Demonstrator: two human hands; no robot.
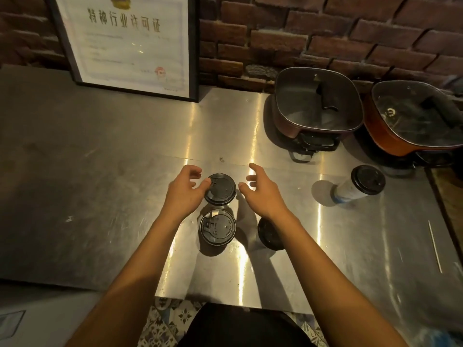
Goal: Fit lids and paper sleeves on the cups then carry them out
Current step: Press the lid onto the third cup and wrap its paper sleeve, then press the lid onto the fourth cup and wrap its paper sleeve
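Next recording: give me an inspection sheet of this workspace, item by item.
Surface: steel counter, scuffed, glare streaks.
Job's things: four lidded cups; far cup, near cup, hidden cup partly under the right forearm, side cup apart at right. Sleeves: cannot tell.
Clutter: two lidded pots; thin stick.
Grippers: left hand thumb touching the far cup's lid; right hand open beside it.
Cables: nothing seen.
Surroundings: brick wall, framed certificate, patterned floor.

Single head camera looks steeply down, close over the steel counter (100, 196).
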